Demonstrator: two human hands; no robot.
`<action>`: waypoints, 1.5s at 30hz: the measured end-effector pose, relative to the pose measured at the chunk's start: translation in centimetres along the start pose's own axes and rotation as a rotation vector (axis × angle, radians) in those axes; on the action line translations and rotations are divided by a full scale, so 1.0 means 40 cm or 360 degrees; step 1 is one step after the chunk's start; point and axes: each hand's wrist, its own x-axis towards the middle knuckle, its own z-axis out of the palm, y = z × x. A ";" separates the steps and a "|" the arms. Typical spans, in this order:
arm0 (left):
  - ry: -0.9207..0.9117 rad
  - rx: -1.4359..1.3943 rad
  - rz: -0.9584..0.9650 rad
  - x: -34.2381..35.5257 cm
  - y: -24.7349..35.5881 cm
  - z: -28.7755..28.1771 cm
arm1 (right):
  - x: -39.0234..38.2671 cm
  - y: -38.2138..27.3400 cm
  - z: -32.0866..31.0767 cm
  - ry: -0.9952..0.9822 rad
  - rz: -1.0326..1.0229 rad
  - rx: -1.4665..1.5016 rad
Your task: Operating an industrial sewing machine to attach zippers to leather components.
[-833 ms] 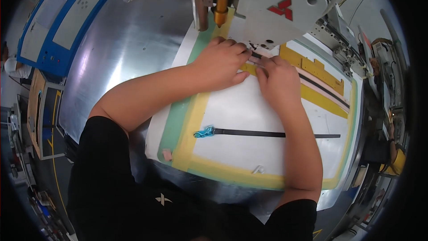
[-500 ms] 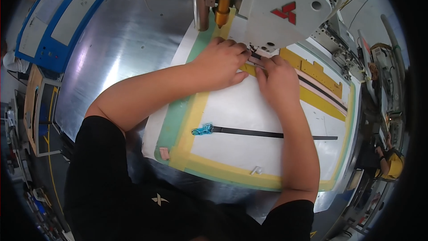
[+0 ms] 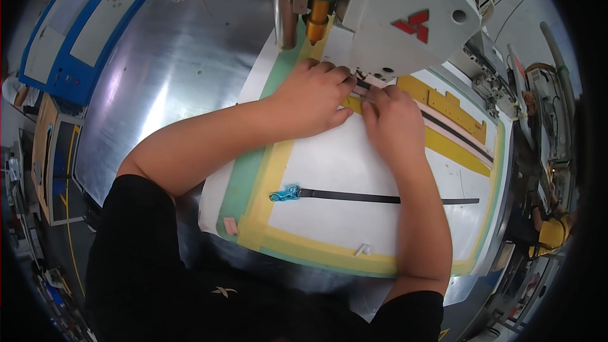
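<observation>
Black strip (image 3: 456, 134): lying in its track toward one o'clock from the middle of the view, showing between the hands and running on toward four o'clock.
Pink edging (image 3: 437, 113): bordering the strip, with a yellow plate (image 3: 457, 156) lying along its six o'clock side.
Steadying the strip: seemingly the step in hand; doing it well is probably calling for light, even pressure from both hands, so that the strip is lying flat and straight, neither buckling nor twisting.
Machine head (image 3: 408, 19): looming at twelve o'clock of the hands, very near; care is likely meaning fingertips sitting low and clear of its underside.
Left hand (image 3: 318, 99): reaching in from the strip's nine o'clock side, fingers bending, thumb standing apart from them; the fingertips are meeting the work near the strip, but whether they are pinching or only pressing, one cannot tell.
Right hand (image 3: 396, 120): bearing down from five o'clock, fingers bunching at the strip, thumb parting slightly toward eleven; its hold is also hiding, so a pinch cannot be confirmed.
Loose strap (image 3: 348, 197): lying untouched at six o'clock of the hands, its blue-wrapped end (image 3: 286, 194) pointing to nine, the right forearm crossing above it.
</observation>
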 end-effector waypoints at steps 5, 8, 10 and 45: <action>0.0079 0.0050 0.0042 -0.005 -0.007 0.000 | 0.002 -0.011 -0.006 -0.0009 -0.0003 0.0005; 0.0068 0.0034 0.0035 -0.005 -0.004 -0.003 | 0.004 -0.012 -0.009 -0.0024 0.0004 -0.0011; 0.0065 0.0023 0.0033 -0.004 -0.005 -0.002 | 0.003 -0.012 -0.008 -0.0032 0.0012 -0.0035; 0.0137 0.0310 0.0123 -0.011 0.014 0.005 | -0.041 0.036 -0.040 -0.0069 0.0088 -0.0144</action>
